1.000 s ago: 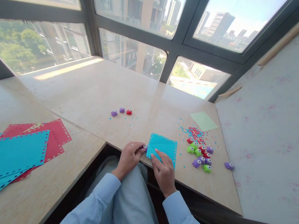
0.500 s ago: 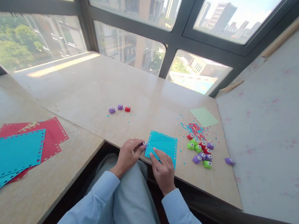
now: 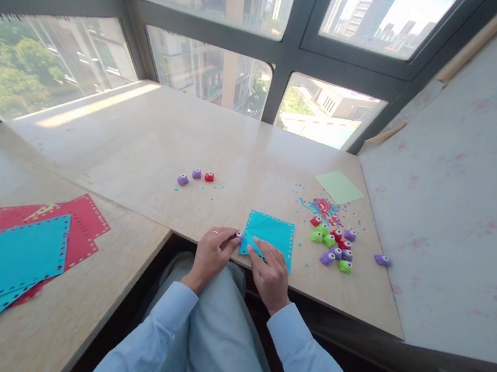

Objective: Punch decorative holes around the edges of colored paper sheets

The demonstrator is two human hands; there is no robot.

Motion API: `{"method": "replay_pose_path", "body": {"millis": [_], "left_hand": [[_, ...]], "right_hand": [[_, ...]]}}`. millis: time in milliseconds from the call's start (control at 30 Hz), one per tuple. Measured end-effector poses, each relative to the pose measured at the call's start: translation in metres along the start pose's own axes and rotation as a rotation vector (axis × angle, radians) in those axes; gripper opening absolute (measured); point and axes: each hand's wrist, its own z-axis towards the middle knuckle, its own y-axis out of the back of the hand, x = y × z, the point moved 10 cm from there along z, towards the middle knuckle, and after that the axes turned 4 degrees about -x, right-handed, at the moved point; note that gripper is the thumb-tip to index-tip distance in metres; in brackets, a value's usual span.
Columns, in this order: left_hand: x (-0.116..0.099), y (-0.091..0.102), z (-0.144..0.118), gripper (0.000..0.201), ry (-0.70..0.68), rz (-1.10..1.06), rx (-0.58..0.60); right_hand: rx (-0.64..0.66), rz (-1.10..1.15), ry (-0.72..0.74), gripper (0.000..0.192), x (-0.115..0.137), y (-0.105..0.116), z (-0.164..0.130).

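Note:
A square sheet of blue paper with punched holes along its edges lies at the table's front edge. My left hand is closed round a small purple craft punch at the sheet's left edge; the fingers hide most of the punch. On the lower part of the sheet rests my right hand, its fingers stretched out over the paper. To the right of the sheet stand several red, green and purple craft punches in a cluster.
Red and blue paper dots lie in a heap beside a pale green sheet. Three punches stand farther back. Punched red and blue sheets are piled at the left. A lone purple punch sits by the wall.
The view has shifted slightly. Both hands stay at the blue sheet, with the left hand still holding the purple punch at its left edge.

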Motion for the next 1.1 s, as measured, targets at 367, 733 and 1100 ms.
{"method": "replay_pose_path", "body": {"millis": [367,733,1100], "left_hand": [[-0.001,0.000,-0.001,0.017,-0.042,0.007,-0.026],[-0.002,0.002,-0.001,0.016,-0.049,0.005,-0.033],[-0.008,0.002,-0.002,0.017,-0.090,0.003,-0.014]], "right_hand": [[-0.021,-0.019,0.014,0.021,-0.001,0.000,-0.002],[0.014,0.004,0.024,0.024,-0.001,-0.004,-0.005],[0.127,0.059,0.013,0.025,0.000,-0.018,0.002]]}}
